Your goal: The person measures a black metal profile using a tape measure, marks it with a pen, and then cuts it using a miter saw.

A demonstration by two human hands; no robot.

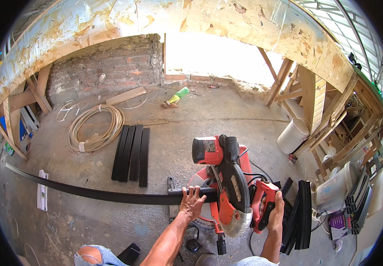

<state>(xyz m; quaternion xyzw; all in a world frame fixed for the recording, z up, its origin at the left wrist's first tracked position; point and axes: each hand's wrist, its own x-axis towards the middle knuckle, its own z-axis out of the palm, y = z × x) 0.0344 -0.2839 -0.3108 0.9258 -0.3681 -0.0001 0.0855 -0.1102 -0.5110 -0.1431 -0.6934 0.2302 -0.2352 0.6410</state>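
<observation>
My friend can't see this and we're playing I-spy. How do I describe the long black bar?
Find the big red saw on the floor. From it, the long black bar runs out to the left, with the person's left hand on it. It's much longer than the short black bars lying side by side beyond it.

**Harsh backlight, bent edges**

Glare whites out the opening [220, 55] past the far edge of the floor [244, 116], where shadows are soft. The saw [235, 188] looks crisp; the board [227, 17] bows, and black fills all four corners.
</observation>
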